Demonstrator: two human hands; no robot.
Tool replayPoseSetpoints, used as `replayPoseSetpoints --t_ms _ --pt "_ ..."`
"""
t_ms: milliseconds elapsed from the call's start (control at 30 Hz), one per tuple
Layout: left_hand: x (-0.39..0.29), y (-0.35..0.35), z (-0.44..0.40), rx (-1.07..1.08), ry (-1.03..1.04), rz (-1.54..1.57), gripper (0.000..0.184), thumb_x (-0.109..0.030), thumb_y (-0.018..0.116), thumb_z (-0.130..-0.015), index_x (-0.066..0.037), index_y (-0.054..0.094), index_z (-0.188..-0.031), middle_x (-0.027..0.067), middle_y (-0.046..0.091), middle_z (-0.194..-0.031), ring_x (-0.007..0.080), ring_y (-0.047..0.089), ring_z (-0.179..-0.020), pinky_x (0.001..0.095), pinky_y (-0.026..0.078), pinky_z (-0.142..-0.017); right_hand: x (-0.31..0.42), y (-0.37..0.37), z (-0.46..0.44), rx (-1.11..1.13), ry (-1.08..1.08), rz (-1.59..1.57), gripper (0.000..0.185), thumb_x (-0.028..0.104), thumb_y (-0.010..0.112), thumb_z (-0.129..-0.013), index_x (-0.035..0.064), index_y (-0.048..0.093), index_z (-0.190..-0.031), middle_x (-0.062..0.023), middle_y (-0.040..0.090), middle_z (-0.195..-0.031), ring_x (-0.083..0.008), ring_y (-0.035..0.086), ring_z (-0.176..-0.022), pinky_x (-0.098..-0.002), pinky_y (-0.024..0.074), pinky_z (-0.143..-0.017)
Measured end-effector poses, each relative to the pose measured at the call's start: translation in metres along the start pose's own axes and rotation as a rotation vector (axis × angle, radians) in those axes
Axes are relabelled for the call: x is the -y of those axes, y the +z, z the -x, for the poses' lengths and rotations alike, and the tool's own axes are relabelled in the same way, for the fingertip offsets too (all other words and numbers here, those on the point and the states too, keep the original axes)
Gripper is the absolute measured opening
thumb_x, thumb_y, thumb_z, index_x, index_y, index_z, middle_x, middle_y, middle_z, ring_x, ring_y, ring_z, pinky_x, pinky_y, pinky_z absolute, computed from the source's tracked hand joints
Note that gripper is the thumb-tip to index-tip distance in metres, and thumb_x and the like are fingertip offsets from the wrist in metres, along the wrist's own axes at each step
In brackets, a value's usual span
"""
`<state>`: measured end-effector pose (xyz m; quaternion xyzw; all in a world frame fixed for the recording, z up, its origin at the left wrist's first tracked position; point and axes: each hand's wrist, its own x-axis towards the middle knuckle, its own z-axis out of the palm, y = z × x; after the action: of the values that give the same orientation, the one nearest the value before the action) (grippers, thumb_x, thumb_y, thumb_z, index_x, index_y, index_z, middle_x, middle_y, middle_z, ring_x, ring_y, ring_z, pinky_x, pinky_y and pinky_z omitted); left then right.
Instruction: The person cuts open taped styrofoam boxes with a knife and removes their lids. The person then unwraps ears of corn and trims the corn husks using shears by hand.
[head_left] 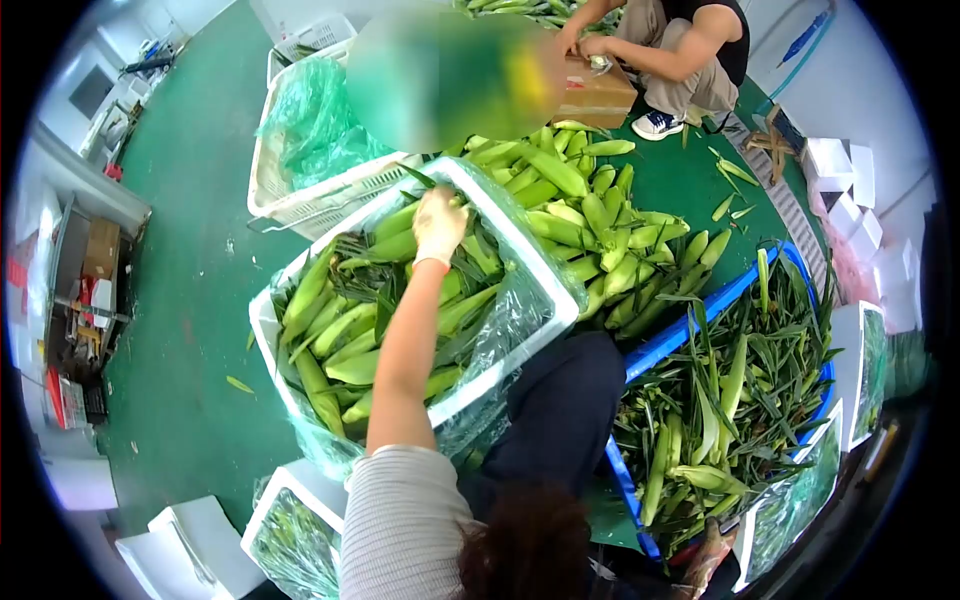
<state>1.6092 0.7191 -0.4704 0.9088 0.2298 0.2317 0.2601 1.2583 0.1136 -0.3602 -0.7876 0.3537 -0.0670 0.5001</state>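
My left hand (440,222), in a pale glove with a red band at the wrist, reaches into the far end of a white foam box (265,325). Its fingers curl down around an ear of corn in green husk, mostly hidden beneath the hand; a leaf tip sticks out beyond it. Husked green corn ears (350,335) fill the box, which has a clear plastic liner (520,300). At the lower right, what looks like my right hand (710,558) in a brownish glove is beside the blue basket (655,348); its fingers are unclear.
Trimmed leaves and some ears (735,400) fill the blue basket. A corn pile (600,225) lies beyond my knee. A white crate (265,190) holds green plastic. Another person (690,50) crouches by a cardboard box (595,95). Foam boxes (290,540) stand nearby.
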Motion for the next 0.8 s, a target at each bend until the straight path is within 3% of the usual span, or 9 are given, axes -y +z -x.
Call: replayPoseSetpoints --t_ms 100,200,233,300,367,433,467,633,800 --pt "0.049 -0.009 0.032 0.109 0.235 -0.718 0.014 -0.012 0.051 -0.083 -0.013 0.064 -0.09 0.0092 0.063 -0.09 0.0231 0.061 -0.087 0.0365 0.046 -0.074 -0.031 0.01 0.002 0.036 0.016 -0.121 0.057 0.006 0.064 -0.075 -0.0017 0.042 -0.128 -0.0127 0.054 -0.115 -0.0216 0.052 -0.098 -0.031 0.0405 -0.088" --pt "0.07 -0.001 0.034 0.234 0.173 -0.941 0.016 -0.01 0.049 -0.085 -0.011 0.06 -0.096 0.0057 0.059 -0.088 0.0218 0.058 -0.084 0.0349 0.045 -0.072 0.005 0.036 0.022 -0.16 -0.131 0.375 0.057 0.013 0.074 -0.067 -0.0026 0.045 -0.113 -0.0179 0.061 -0.096 -0.027 0.06 -0.086 -0.0331 0.0472 -0.074" --pt "0.068 -0.002 0.033 0.283 0.143 -0.961 0.019 -0.017 0.062 -0.077 -0.011 0.06 -0.095 0.0075 0.058 -0.092 0.0237 0.056 -0.089 0.0357 0.045 -0.073 0.024 0.04 0.032 -0.168 -0.154 0.503 0.058 0.015 0.075 -0.067 -0.0022 0.045 -0.114 -0.0183 0.062 -0.094 -0.0288 0.061 -0.085 -0.0342 0.0482 -0.072" --pt "0.009 -0.053 0.044 0.297 0.161 -0.64 0.039 -0.021 0.075 -0.062 -0.01 0.06 -0.096 0.0101 0.057 -0.097 0.0258 0.055 -0.093 0.0372 0.046 -0.074 0.049 0.043 0.051 -0.065 -0.372 0.486 0.068 0.015 0.077 -0.065 -0.0014 0.041 -0.121 -0.0166 0.063 -0.102 -0.0327 0.061 -0.086 -0.0356 0.0499 -0.073" --pt "-0.043 -0.06 0.048 0.17 0.228 -0.317 0.049 -0.018 0.076 -0.056 -0.007 0.057 -0.1 0.0149 0.057 -0.096 0.0326 0.056 -0.092 0.0403 0.047 -0.078 0.057 0.052 0.058 0.142 -0.148 0.23 0.077 0.016 0.078 -0.064 -0.0011 0.033 -0.125 -0.018 0.057 -0.112 -0.0292 0.058 -0.095 -0.0331 0.0496 -0.076" --pt "-0.111 -0.075 0.067 0.153 0.443 0.111 0.049 -0.016 0.075 -0.057 -0.006 0.055 -0.101 0.0171 0.059 -0.092 0.0341 0.058 -0.09 0.0397 0.047 -0.079 0.032 0.068 0.056 0.16 -0.647 0.7 0.081 0.019 0.079 -0.064 -0.0005 0.031 -0.127 -0.0171 0.055 -0.115 -0.0288 0.056 -0.098 -0.0351 0.0482 -0.082" --pt "-0.151 -0.081 0.078 0.172 0.58 0.147 0.05 -0.015 0.075 -0.057 -0.005 0.054 -0.102 0.0174 0.06 -0.092 0.0337 0.058 -0.089 0.0392 0.048 -0.078 0.06 0.086 0.061 0.368 -0.241 0.368 0.082 0.027 0.079 -0.066 -0.0008 0.032 -0.127 -0.0183 0.056 -0.114 -0.0331 0.056 -0.099 -0.0379 0.047 -0.086" --pt "-0.308 -0.084 0.151 0.344 1.168 -0.027 0.057 -0.017 0.075 -0.055 -0.007 0.054 -0.107 0.0122 0.059 -0.087 0.0293 0.059 -0.084 0.0371 0.048 -0.074 0.133 0.111 0.046 0.365 -0.175 0.307 0.078 0.037 0.076 -0.066 -0.0032 0.038 -0.121 -0.0251 0.055 -0.108 -0.0386 0.055 -0.1 -0.0422 0.0444 -0.087" --pt "-0.365 -0.068 0.225 0.514 1.522 -0.101 0.049 -0.02 0.077 -0.055 -0.009 0.05 -0.094 0.0097 0.058 -0.082 0.0271 0.06 -0.079 0.0367 0.048 -0.069 0.108 0.087 0.0 0.333 -0.276 -0.021 0.061 0.036 0.073 -0.066 -0.002 0.047 -0.105 -0.0191 0.058 -0.094 -0.0264 0.056 -0.084 -0.0374 0.0454 -0.075"
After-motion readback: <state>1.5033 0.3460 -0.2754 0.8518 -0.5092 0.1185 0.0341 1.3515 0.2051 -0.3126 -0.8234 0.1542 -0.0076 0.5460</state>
